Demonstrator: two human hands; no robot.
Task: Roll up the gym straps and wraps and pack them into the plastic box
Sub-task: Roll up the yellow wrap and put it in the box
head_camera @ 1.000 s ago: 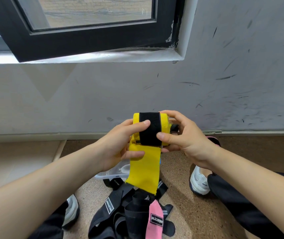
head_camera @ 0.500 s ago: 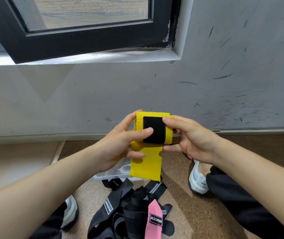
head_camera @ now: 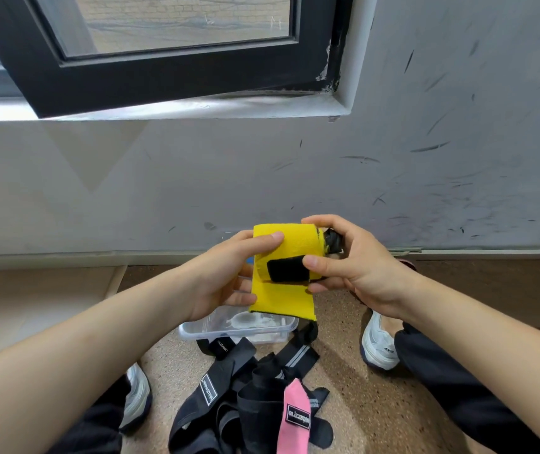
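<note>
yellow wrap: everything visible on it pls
The yellow wrap is woven-looking fabric, mostly rolled into a thick cylinder lying sideways, held above the plastic box. A black fastener patch sits on its front; a short flat tail hangs below it. A black bit pokes from the right end. The left hand holds the left side, thumb on top; the right hand grips the right end, thumb at the patch.

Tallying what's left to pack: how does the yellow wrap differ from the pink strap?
The yellow wrap is held by the left hand and right hand; the pink strap lies on the floor among black straps. The yellow wrap is mostly rolled, a short tail hanging; the pink strap is unrolled. The yellow wrap shows a black patch, the pink strap a black label. Neither is in the plastic box.
</note>
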